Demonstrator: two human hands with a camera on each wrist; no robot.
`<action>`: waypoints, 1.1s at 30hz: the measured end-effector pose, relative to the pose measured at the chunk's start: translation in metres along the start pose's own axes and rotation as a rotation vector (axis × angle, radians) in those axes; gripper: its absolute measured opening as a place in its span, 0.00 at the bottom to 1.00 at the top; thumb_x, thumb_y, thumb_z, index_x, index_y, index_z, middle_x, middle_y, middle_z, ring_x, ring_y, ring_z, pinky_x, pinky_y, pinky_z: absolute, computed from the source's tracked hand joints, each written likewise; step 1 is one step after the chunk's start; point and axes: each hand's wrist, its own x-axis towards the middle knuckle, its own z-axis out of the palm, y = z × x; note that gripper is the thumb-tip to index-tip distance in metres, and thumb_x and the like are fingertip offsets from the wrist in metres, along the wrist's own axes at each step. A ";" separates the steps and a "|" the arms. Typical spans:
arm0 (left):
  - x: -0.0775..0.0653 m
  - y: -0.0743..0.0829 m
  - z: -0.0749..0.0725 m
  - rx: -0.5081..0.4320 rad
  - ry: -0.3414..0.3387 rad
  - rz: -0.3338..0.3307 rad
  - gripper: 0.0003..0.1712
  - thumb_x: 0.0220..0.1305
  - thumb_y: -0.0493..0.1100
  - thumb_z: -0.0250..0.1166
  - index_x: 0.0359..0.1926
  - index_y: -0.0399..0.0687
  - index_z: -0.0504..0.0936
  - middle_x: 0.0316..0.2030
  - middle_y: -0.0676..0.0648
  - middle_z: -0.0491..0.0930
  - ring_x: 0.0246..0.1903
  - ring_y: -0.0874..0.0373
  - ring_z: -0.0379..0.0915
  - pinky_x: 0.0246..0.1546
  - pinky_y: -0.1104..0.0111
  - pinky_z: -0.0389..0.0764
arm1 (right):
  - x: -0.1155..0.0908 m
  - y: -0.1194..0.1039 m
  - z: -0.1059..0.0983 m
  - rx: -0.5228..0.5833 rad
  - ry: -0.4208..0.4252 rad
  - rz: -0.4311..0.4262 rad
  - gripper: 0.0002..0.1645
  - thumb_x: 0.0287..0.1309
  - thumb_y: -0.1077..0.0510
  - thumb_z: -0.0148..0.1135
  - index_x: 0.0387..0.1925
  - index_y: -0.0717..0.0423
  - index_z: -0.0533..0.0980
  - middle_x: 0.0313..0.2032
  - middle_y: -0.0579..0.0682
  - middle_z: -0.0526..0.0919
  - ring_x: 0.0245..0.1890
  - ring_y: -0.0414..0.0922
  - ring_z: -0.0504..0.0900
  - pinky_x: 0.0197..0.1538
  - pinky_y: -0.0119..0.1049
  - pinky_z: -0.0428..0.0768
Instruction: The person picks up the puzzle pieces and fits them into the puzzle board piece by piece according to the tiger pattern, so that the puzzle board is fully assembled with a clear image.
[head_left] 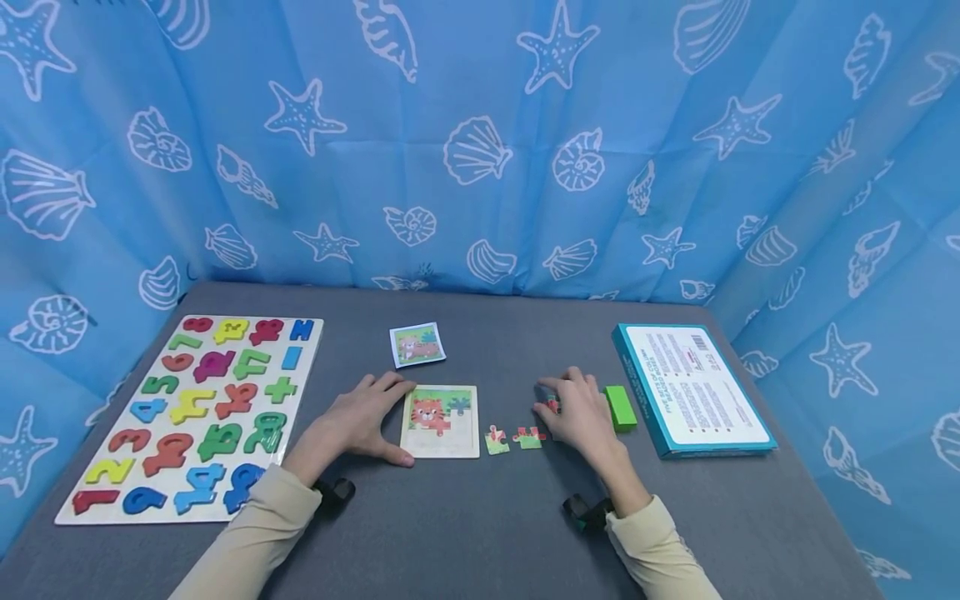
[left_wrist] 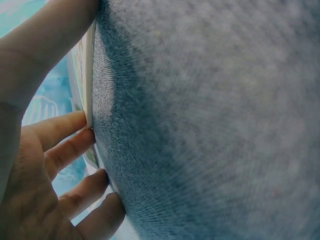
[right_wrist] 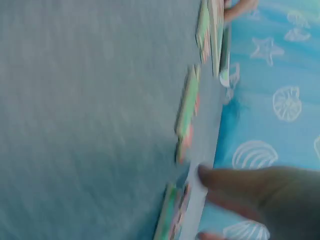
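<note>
My left hand (head_left: 367, 419) spans the left side of a small square puzzle board (head_left: 461, 446), thumb at its lower corner and index finger at its upper one. In the left wrist view, spread fingertips (left_wrist: 82, 120) touch the board's edge and the cloth. An orange tiger's face and a piece of palm show on the board. My right hand (head_left: 577, 412) arches over jigsaw pieces (head_left: 553, 406), which it partly hides. The right wrist view is blurred, but its fingertips sit just above these pieces (right_wrist: 166, 212). Two more pieces, one single (head_left: 496, 440) and one wider (head_left: 529, 438), lie between board and hand.
A picture card (head_left: 417, 344) lies behind the board. At the left is a large number board (head_left: 168, 379) with coloured numerals. Right of my right hand are a green block (head_left: 620, 408) and a flat blue-edged box (head_left: 693, 387). A blue shell-patterned curtain (head_left: 480, 150) borders the grey table.
</note>
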 end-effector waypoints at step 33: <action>0.001 -0.002 0.003 0.016 0.011 0.002 0.65 0.42 0.74 0.78 0.76 0.51 0.65 0.70 0.43 0.67 0.61 0.44 0.67 0.53 0.38 0.77 | 0.011 -0.002 -0.006 0.095 -0.070 -0.057 0.17 0.63 0.56 0.70 0.52 0.59 0.85 0.41 0.57 0.84 0.33 0.45 0.74 0.35 0.37 0.71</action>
